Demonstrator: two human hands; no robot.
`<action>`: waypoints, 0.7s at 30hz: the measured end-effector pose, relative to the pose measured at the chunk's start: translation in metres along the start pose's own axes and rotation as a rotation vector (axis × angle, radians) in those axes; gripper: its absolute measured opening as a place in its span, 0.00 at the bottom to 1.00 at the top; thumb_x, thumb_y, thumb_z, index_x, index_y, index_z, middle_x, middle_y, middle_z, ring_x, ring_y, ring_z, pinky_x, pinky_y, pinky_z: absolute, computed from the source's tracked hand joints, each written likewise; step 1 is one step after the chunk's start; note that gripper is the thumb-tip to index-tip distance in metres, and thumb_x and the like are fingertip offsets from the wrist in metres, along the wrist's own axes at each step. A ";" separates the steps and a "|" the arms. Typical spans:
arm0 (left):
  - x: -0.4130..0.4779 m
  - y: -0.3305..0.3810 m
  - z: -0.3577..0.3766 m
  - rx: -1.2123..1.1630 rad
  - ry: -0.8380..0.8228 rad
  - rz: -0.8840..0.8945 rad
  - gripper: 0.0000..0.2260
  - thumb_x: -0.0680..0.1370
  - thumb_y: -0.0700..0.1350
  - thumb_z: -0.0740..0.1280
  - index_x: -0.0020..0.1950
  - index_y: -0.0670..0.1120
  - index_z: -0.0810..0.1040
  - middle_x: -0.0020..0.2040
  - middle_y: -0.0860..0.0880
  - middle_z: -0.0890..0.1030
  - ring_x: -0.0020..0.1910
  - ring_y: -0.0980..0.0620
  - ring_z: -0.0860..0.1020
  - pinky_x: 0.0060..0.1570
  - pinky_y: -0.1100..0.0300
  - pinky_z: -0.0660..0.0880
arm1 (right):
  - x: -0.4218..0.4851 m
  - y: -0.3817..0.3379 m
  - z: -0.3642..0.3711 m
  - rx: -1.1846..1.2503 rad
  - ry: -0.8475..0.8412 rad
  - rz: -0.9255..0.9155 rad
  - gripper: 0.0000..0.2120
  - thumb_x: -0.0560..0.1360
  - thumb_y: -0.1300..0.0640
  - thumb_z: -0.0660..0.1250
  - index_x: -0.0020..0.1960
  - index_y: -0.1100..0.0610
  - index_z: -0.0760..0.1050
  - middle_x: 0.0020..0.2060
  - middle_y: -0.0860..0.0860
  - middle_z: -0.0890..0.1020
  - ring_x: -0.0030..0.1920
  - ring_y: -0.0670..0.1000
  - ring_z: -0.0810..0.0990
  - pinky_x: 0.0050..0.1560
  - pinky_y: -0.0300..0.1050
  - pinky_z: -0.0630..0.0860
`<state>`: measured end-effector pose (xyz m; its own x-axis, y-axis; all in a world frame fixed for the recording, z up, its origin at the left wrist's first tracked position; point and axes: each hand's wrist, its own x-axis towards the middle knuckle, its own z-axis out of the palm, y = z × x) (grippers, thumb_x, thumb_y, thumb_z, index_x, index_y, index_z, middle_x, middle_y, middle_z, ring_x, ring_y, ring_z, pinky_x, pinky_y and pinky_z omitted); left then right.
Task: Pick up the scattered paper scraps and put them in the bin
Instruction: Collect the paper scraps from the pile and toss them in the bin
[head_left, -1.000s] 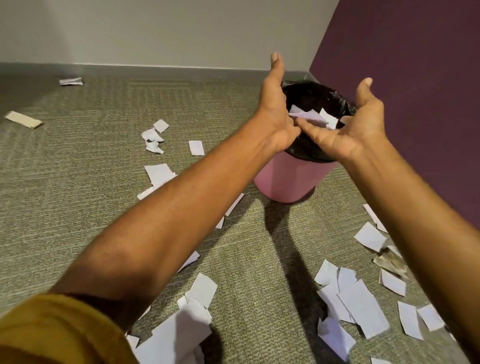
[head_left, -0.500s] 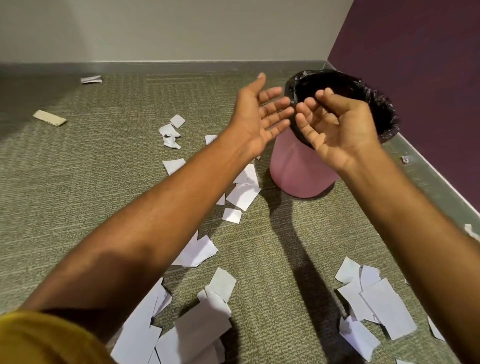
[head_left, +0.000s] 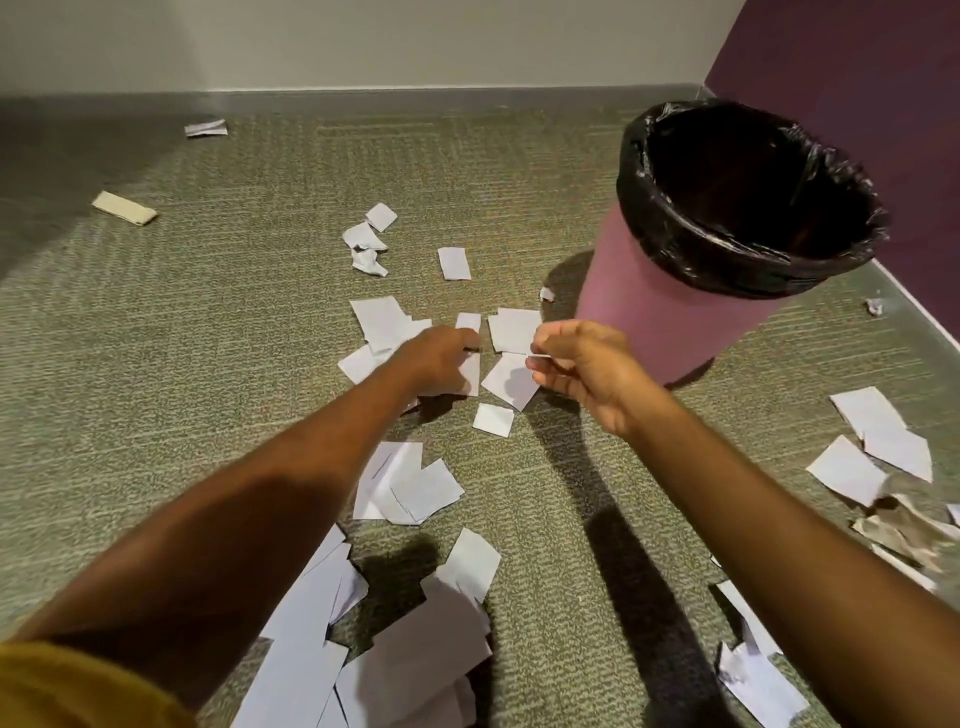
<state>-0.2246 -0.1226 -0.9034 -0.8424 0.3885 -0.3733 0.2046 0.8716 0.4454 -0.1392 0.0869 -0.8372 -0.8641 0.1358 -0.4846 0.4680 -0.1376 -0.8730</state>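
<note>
White paper scraps (head_left: 511, 330) lie scattered on the green carpet, left of the pink bin (head_left: 670, 327) with its black liner (head_left: 753, 270). My left hand (head_left: 439, 361) is down on the floor with its fingers curled over a scrap (head_left: 471, 376); its grip is hidden beneath the hand. Just to its right, close to the bin's base, my right hand (head_left: 582, 371) pinches a thin white scrap (head_left: 540, 357) edge-on between thumb and fingers. More scraps (head_left: 511, 382) lie flat between the two hands. Nothing shows inside the dark bin.
A big heap of scraps (head_left: 415, 654) lies near me and another group (head_left: 878, 431) to the right with crumpled brownish paper (head_left: 904, 525). A beige folded piece (head_left: 124, 208) and a far scrap (head_left: 206, 128) lie at the back left. The purple wall (head_left: 857, 104) stands behind the bin.
Both hands have come away from over the bin and dropped to the scraps on the floor left of it. The right hand now pinches a scrap.
</note>
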 end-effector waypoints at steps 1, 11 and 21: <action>0.001 -0.005 0.004 0.087 0.006 0.027 0.37 0.70 0.46 0.83 0.77 0.52 0.74 0.69 0.44 0.80 0.67 0.40 0.78 0.63 0.45 0.79 | 0.003 0.009 0.002 -0.032 0.005 0.010 0.06 0.80 0.66 0.72 0.57 0.62 0.82 0.50 0.57 0.87 0.50 0.55 0.87 0.58 0.54 0.85; 0.007 -0.014 0.007 0.274 0.131 0.130 0.35 0.71 0.48 0.84 0.76 0.50 0.76 0.64 0.43 0.78 0.66 0.40 0.75 0.58 0.47 0.75 | 0.016 0.074 0.020 -0.707 -0.032 -0.186 0.20 0.70 0.60 0.83 0.60 0.54 0.84 0.53 0.50 0.86 0.54 0.52 0.85 0.60 0.55 0.84; -0.005 -0.023 -0.014 -0.779 0.241 0.041 0.09 0.80 0.42 0.76 0.59 0.46 0.84 0.51 0.47 0.88 0.47 0.51 0.86 0.44 0.54 0.84 | 0.014 0.093 0.031 -1.073 0.025 -0.355 0.10 0.75 0.54 0.80 0.50 0.50 0.79 0.51 0.48 0.78 0.49 0.51 0.80 0.46 0.53 0.80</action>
<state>-0.2321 -0.1495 -0.9000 -0.9441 0.2632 -0.1983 -0.0927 0.3653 0.9263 -0.1133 0.0454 -0.9229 -0.9815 0.0206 -0.1904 0.1243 0.8247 -0.5517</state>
